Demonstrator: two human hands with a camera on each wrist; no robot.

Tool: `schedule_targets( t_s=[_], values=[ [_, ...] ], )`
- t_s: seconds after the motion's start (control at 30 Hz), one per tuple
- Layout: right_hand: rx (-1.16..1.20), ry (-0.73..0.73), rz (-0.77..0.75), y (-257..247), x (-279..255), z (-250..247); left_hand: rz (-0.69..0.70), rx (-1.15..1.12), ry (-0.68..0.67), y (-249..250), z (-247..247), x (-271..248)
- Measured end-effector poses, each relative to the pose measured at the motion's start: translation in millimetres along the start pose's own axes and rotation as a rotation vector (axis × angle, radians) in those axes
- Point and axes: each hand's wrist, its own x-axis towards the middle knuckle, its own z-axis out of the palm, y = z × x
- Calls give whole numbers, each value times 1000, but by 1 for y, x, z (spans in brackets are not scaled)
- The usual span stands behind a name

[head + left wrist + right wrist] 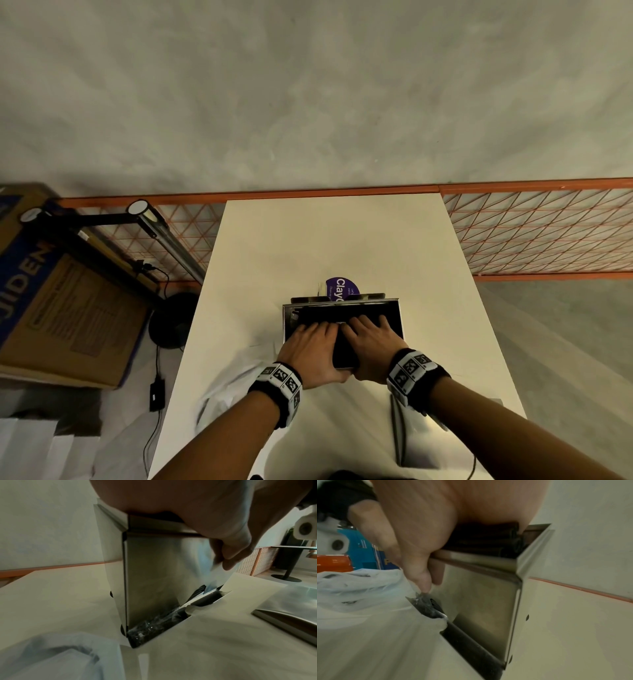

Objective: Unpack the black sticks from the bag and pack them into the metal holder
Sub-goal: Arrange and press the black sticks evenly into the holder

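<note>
Nearest, lower right of the head view: a flat metal plate [416, 442] lay on the table [342, 240], loose, just behind the right wrist. Risk: an elbow or wrist pulling back could have knocked it off the edge.

Lower left: the white plastic bag [226, 394] sat crumpled beside the left wrist, touching the table, near the holder's foot. I couldn't tell if any sticks remained inside. Loose film could have been dragged along by the left arm.

Centre: both hands were on top of the metal holder [399, 318]. Left hand [310, 349] and right hand [371, 342] lay flat, fingers extended over the black sticks [318, 313], thumbs hooked down over the near wall. Hands looked mostly wide, pressing, not clamped round a stick.

The sticks filled the holder up to the rim; in the wrist views more sat in the slot at its base [154, 627]. My guess: packing nearly done, levelling in progress.

Main risks:
- Uneven downward push tipping the tall narrow holder, since it stood free on the table.
- Sticks jamming crosswise under pressure.
- Bottom sticks rolling out of the open slot.

Far: a purple-labelled tub [342, 289] stood just behind the holder; a shove forward would have hit it.
</note>
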Motion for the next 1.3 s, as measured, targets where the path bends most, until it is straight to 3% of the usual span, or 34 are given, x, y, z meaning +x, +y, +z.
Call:
schedule_targets(
  t_s=[0.23, 0.47, 0.6, 0.77, 1.03, 1.3],
  values=[
    [-22, 10, 30, -1, -2, 5, 7, -29, -6, 0, -1, 0],
    [204, -186, 40, 18, 8, -27, 25, 2, -44, -1, -1, 1],
    [124, -274, 4, 19, 10, -38, 30, -4, -36, -2, 1, 0],
    [18, -281, 11, 10, 11, -33, 31, -41, -32, -2, -3, 2],
    [200, -251, 78, 17, 7, -24, 17, -120, -65, -3, -1, 7],
    [159, -241, 88, 11, 9, -24, 16, -135, -95, -2, -4, 7]
  ],
)
